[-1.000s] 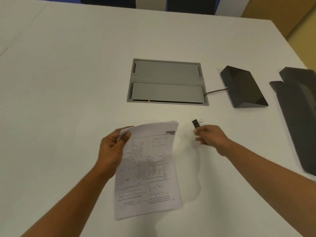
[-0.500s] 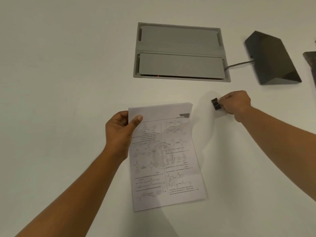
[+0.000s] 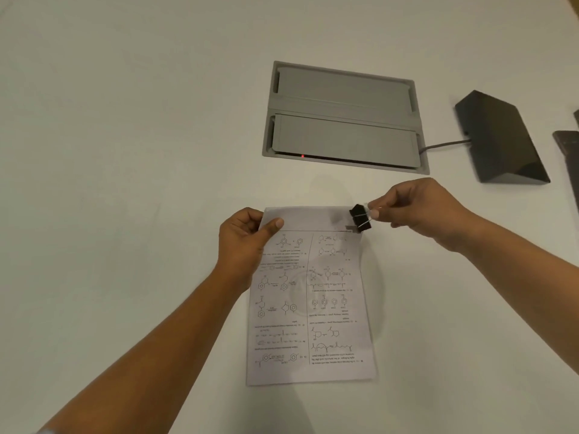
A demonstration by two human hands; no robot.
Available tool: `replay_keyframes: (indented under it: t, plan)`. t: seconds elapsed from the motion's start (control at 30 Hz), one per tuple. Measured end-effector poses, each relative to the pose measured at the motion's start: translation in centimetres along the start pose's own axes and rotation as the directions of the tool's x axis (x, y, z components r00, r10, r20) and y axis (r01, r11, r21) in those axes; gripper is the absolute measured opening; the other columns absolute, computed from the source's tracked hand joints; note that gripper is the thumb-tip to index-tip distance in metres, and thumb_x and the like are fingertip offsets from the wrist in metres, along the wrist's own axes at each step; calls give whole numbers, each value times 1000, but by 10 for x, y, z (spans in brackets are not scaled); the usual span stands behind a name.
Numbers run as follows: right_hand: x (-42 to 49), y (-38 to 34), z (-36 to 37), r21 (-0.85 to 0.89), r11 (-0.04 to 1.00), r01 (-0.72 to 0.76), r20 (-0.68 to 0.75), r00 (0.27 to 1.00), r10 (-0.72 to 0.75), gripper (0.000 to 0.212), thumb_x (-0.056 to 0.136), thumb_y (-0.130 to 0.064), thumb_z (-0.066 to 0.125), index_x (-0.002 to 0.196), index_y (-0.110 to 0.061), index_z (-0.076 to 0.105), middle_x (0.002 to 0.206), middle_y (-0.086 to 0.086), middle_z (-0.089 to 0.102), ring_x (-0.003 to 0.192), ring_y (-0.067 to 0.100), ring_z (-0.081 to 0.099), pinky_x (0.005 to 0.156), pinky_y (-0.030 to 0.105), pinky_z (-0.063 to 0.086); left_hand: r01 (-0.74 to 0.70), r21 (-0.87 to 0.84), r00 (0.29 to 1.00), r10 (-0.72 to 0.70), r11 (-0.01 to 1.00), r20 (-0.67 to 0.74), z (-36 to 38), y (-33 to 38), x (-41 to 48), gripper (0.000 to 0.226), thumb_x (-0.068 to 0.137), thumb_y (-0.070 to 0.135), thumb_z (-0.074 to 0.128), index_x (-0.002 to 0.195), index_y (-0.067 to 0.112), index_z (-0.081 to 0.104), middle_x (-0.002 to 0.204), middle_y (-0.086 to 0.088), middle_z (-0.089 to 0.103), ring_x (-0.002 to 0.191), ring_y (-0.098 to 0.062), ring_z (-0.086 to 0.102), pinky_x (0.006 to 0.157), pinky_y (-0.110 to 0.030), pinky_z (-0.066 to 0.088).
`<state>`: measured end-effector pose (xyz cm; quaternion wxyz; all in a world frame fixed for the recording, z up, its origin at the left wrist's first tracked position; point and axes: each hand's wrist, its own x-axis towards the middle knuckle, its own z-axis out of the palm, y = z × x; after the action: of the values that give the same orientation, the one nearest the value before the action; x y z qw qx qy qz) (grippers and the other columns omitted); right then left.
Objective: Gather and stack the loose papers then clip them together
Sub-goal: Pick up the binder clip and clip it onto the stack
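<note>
1. Two bare forearms enter from the bottom edge of the frame, one from the lower left and one from the right, and reach over a pale surface [image 3: 125,151].
2. The stack of papers [image 3: 313,308] sits in the lower centre of the frame, printed with chemical diagrams and text that reads upside down from the camera. Its near edge lies on the surface; whether its far edge is lifted I cannot tell.
3. The left hand [image 3: 244,242] is clamped on the stack's upper left corner, thumb on top and the other fingers behind the sheets.
4. The right hand [image 3: 419,211], right of centre, pinches the wire handles of a black binder clip [image 3: 360,218] between thumb and fingertips. The clip's black body is at the upper right corner of the stack; whether it grips the sheets cannot be told.
5. Further up the frame, a grey rectangular panel [image 3: 343,115] with two flaps is set into the surface, a small red light at its near edge.
6. A grey cable [image 3: 445,145] runs from the panel's right side to a dark wedge-shaped block [image 3: 498,139] in the upper right.
7. Another dark object [image 3: 568,158] is cut off by the right edge.
</note>
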<state>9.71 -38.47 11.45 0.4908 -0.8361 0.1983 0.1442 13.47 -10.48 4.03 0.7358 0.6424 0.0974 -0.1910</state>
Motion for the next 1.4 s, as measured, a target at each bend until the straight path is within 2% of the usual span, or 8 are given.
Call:
replay_keyframes:
  t: [0.07, 0.27, 0.4, 0.57, 0.77, 0.9, 1.13, 1.4]
  plan:
    - [-2, -13, 9, -13, 999, 43, 32, 999, -43, 12, 74, -11, 83, 78, -2, 75, 87, 7, 78, 77, 14, 71, 71, 32, 54, 3, 14, 1000, -3, 1000, 2, 1, 0, 2, 19, 81, 4, 77, 72, 13, 62, 71, 0, 74, 68, -19, 73, 63, -35, 62]
    - [1, -32, 37, -122, 991, 62, 99, 994, -50, 7, 76, -16, 82, 74, -13, 75, 109, -8, 71, 94, 11, 71, 77, 35, 57, 17, 23, 1000, -17, 1000, -1, 2, 1, 5, 18, 81, 7, 77, 74, 12, 62, 75, -2, 74, 68, -18, 73, 64, -36, 62]
    - [3, -37, 46, -96, 991, 94, 154, 985, -78, 11, 77, -15, 81, 75, -10, 72, 99, -5, 77, 89, 10, 72, 65, 17, 52, 17, 25, 1000, -18, 1000, 15, 4, 1, 4, 16, 82, 8, 77, 76, 11, 62, 76, -2, 73, 66, -14, 73, 60, -31, 60]
    - [9, -46, 50, -116, 984, 135, 190, 975, -112, 7, 77, -16, 81, 76, -14, 75, 114, -5, 71, 100, 5, 67, 66, 14, 50, 13, 37, 1000, -14, 999, 12, 10, 2, 7, 18, 81, 9, 77, 73, 13, 62, 75, -3, 72, 66, -16, 72, 59, -31, 59]
    - [18, -55, 45, -114, 975, 193, 224, 961, -164, 11, 75, -16, 83, 77, -9, 75, 104, -3, 74, 100, 14, 68, 76, 27, 58, -5, 61, 1000, 4, 998, 17, 15, 0, 7, 19, 82, 10, 77, 73, 16, 61, 78, -4, 73, 74, -24, 72, 64, -33, 61]
    - [22, -55, 45, -153, 950, 273, 162, 955, -249, 8, 75, -17, 83, 72, -16, 76, 99, -7, 73, 101, 9, 68, 79, 27, 56, -3, 60, 1000, 2, 998, 24, 17, -1, 7, 18, 82, 10, 77, 74, 15, 62, 77, -1, 73, 71, -16, 72, 61, -26, 59]
    - [33, -56, 50, -248, 886, 392, 66, 919, -388, 15, 73, -19, 83, 68, -29, 73, 84, -13, 68, 89, -1, 66, 71, 8, 50, -2, 96, 1000, 0, 995, 17, 18, -4, 11, 18, 83, 14, 76, 74, 16, 61, 81, -3, 72, 76, -22, 72, 67, -33, 61]
    - [44, -58, 54, -258, 863, 435, 194, 898, -395, 21, 71, -14, 85, 65, -26, 68, 75, -10, 70, 84, 9, 72, 74, 20, 58, -2, 72, 999, 0, 997, 37, 19, -2, 13, 22, 82, 9, 77, 70, 17, 61, 76, -4, 72, 77, -29, 74, 71, -42, 60]
